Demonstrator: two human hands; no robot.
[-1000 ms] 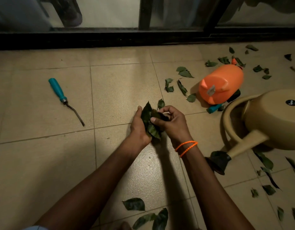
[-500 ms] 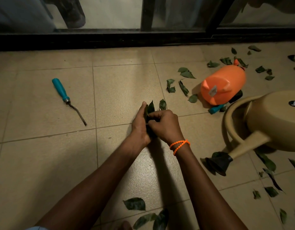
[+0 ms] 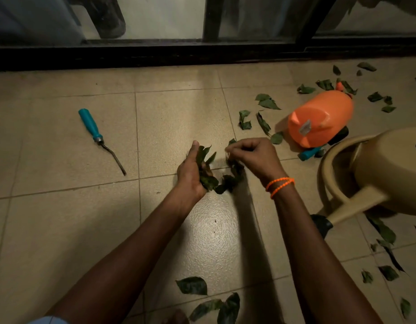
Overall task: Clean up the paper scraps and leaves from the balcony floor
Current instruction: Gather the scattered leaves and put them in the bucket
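Apart now, left hand [image 3: 190,174] cups crumpled leaves [image 3: 205,164]; right hand [image 3: 253,157] pinches more.

- Two hands meet over the middle of the tiled floor [image 3: 62,230], the left hand [image 3: 190,174] just left of the right hand [image 3: 253,157], a bunch of leaves [image 3: 205,164] held in the left one.
- A hand tool [image 3: 98,136] lies well to the left.
- To the right, a sprayer bottle [image 3: 319,118] lies on its side, a watering can [image 3: 384,174] just in front of it.
- Loose leaves [image 3: 265,102] lie between hands and bottle, and more beyond it.
- More leaves [image 3: 193,285] lie near the forearms.
- A sliding door track [image 3: 155,54] runs behind everything.
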